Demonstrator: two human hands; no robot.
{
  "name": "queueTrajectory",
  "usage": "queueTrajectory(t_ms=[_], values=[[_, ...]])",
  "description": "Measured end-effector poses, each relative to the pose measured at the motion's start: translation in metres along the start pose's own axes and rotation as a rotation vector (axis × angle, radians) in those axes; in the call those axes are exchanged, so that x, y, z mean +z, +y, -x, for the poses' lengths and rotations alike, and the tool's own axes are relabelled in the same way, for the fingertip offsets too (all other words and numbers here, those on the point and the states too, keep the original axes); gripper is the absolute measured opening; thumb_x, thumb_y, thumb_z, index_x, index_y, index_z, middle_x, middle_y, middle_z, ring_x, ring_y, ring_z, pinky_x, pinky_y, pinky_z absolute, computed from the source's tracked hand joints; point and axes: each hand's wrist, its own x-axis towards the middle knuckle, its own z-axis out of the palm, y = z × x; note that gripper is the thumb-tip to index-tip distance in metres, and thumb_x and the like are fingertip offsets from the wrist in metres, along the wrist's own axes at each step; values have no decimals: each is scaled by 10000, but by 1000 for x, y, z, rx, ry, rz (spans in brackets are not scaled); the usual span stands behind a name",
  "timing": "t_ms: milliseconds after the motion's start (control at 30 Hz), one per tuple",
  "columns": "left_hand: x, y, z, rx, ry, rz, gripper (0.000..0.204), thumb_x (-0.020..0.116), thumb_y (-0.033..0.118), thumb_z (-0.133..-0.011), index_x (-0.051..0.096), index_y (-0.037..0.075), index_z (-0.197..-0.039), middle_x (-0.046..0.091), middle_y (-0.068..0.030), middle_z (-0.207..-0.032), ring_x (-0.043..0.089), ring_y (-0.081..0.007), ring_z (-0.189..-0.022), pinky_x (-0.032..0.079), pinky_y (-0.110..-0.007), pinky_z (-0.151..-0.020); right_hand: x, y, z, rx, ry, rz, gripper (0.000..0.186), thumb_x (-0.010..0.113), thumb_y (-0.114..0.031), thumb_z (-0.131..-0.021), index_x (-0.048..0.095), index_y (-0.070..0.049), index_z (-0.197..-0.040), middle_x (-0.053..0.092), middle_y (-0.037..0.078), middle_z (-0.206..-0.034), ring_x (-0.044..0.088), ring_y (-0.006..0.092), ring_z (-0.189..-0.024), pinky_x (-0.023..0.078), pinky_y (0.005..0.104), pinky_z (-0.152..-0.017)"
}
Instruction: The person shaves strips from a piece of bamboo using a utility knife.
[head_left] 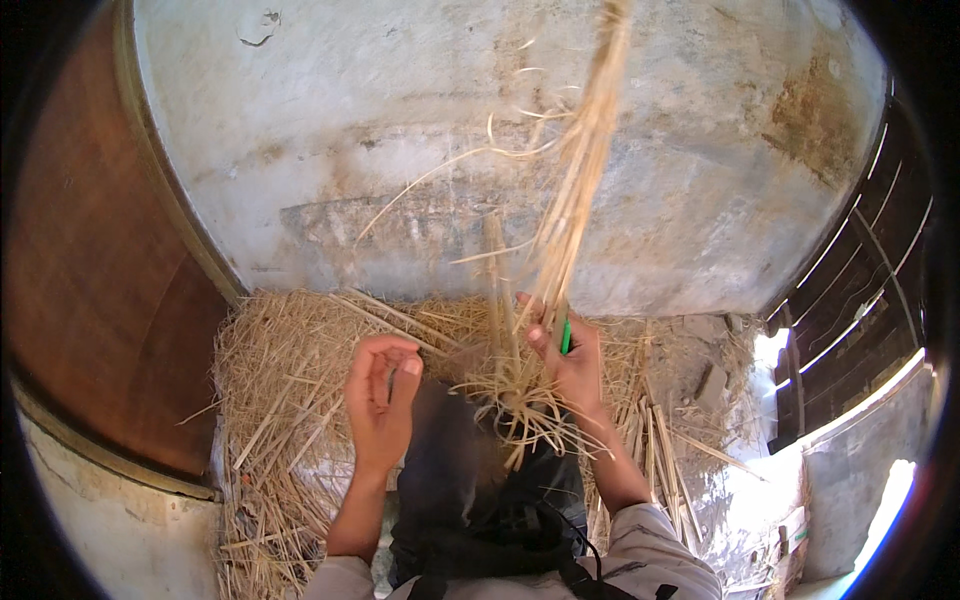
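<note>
Right hand point(577, 367) grips strips point(575, 190) (left hand point(382, 398) apart).

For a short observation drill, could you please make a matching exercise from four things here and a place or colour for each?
1. Strip bundle
2. Wall
3. Panel
4. Loose straw

A. reddish brown, far left
B. held in the right hand
C. lying on both sides of the dark trousers
D. whitish with brown stains

Pairs: 1-B; 2-D; 3-A; 4-C
</note>
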Motion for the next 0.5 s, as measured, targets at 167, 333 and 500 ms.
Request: queueTrajectory(t_ms=[167, 333, 500], values=[[23, -7, 4, -86, -235, -99, 261, 805, 112, -990, 683, 25, -1203, 717, -82, -1088, 695, -172, -997, 541, -336, -926, 24, -8, 13, 110, -42, -148, 471, 799, -284, -1021, 726, -11, -1398, 631, -2, -1002, 587, 102, -928, 485, 271, -841], [44, 5, -2, 20, -266, -224, 309, 834, 133, -946, 715, 48, -1219, 748, -148, -1113, 757, -337, -1017, 579, -404, -900, 25, 1, 15, 6, -152, -150, 464, 811, -263, -995, 725, -13, -1377, 691, 58, -1131, 647, 145, -1010, 516, 314, -908], [39, 2, 2, -5, -244, -192, 261, 819, 95, -957, 730, 37, -1195, 744, -128, -1067, 747, -274, -946, 574, -370, -829, 3, -17, 15, -111, -238, 66, 370, 824, -241, -962, 762, -8, -1243, 771, 129, -1233, 725, 190, -1036, 563, 359, -925]])
